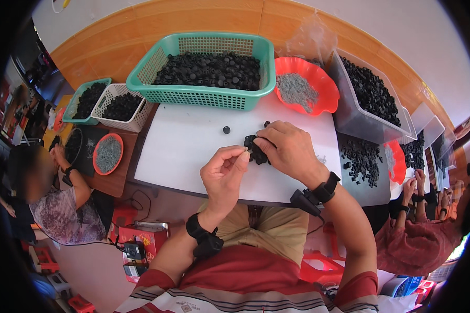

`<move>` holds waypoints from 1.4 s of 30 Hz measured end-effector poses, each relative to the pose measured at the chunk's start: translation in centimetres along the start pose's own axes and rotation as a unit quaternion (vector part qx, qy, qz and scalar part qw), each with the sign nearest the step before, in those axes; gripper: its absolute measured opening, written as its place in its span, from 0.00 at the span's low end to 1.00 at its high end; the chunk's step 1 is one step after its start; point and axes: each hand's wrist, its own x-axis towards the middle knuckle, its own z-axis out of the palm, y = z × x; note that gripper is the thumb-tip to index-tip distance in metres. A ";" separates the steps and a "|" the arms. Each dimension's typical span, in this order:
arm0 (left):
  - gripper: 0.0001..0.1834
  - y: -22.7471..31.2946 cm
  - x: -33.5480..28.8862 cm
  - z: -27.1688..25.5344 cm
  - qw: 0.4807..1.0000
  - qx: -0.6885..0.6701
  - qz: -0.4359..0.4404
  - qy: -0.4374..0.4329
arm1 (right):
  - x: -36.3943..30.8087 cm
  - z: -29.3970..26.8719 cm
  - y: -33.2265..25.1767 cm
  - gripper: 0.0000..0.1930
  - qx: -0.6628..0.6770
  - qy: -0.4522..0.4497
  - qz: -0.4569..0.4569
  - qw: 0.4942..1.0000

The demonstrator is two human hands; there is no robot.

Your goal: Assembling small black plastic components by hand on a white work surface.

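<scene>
My left hand (223, 171) is closed in a pinch over the white table, thumb tip against index finger. A thin, light sliver shows at its fingertips, too small to name. Opposite it, my right hand (290, 150) bends its fingers down onto a small cluster of black round plastic caps (250, 141) and grips at least one; its fingers partly cover them. The two sets of fingertips nearly meet at the cluster. One loose black cap (226, 130) lies farther off to the left. A few small grey pieces (321, 159) lie beside my right wrist.
A green basket (203, 99) of black caps stands at the back, beside a red scalloped dish (326, 101) of grey pieces. To the right are a clear bin (368, 128) of black parts and a grey surface (381, 193) with scattered ones. People work at both sides.
</scene>
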 end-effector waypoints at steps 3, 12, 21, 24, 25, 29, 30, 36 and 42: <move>0.08 0.0 0.1 0.0 1.000 0.001 0.000 -0.004 | -0.3 -0.2 0.3 0.06 0.031 0.019 0.018 0.999; 0.09 -0.3 0.0 0.2 1.000 0.015 0.008 -0.005 | -1.8 -1.8 0.4 0.08 0.150 0.068 0.108 0.980; 0.08 0.1 0.2 -0.4 0.995 -0.053 -0.081 -0.034 | -4.8 -2.7 -3.9 0.09 0.247 0.100 0.083 0.960; 0.06 0.8 -0.4 -0.1 0.979 -0.137 -0.141 -0.047 | -5.4 -2.1 -4.8 0.11 0.256 0.115 0.070 0.957; 0.06 1.1 -0.8 0.0 0.970 -0.168 -0.169 -0.051 | -5.6 -2.0 -5.1 0.11 0.262 0.117 0.064 0.956; 0.06 1.0 -1.7 -0.2 0.948 -0.229 -0.203 -0.086 | -6.1 -1.6 -5.9 0.13 0.284 0.123 0.070 0.948; 0.06 0.9 -1.9 -0.2 0.942 -0.236 -0.219 -0.092 | -6.3 -1.5 -6.1 0.13 0.284 0.123 0.076 0.948; 0.05 1.0 -2.7 -0.3 0.923 -0.252 -0.266 -0.116 | -7.4 -0.9 -6.3 0.13 0.284 0.147 0.078 0.944; 0.06 0.9 -3.0 -0.6 0.903 -0.265 -0.302 -0.148 | -8.2 -1.1 -6.8 0.11 0.309 0.162 0.096 0.932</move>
